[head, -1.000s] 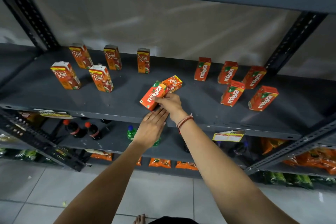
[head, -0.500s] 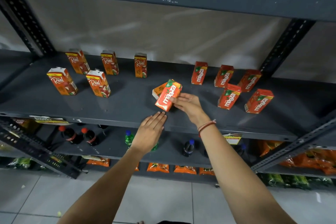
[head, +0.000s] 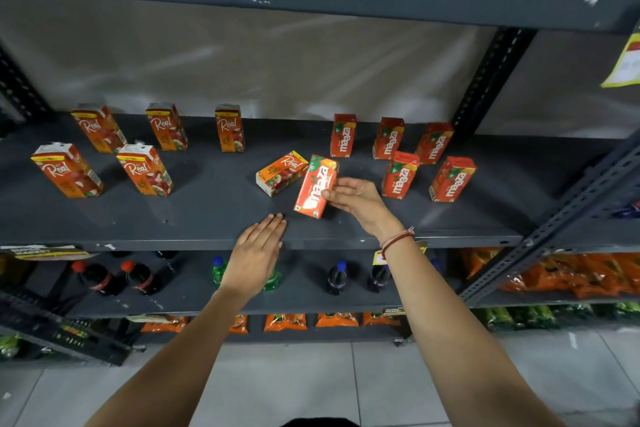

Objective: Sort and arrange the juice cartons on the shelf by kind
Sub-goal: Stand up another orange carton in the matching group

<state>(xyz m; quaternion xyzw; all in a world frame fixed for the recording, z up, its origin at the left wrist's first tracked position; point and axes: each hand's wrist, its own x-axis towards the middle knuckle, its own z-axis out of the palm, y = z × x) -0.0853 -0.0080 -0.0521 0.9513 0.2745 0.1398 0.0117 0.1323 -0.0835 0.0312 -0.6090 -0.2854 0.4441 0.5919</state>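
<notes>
Orange Maaza carton (head: 316, 186), tilted, is pinched in the right hand (head: 356, 199) near the shelf's (head: 207, 218) front edge, touching a toppled Real carton (head: 281, 173); the left hand (head: 258, 250) lies flat, fingers together.

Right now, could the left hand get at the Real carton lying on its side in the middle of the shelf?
Probably yes. The left hand rests flat and empty at the shelf edge, and bare shelf lies between it and the toppled Real carton. The right hand holds the Maaza carton just beside it, not across the way.
</notes>
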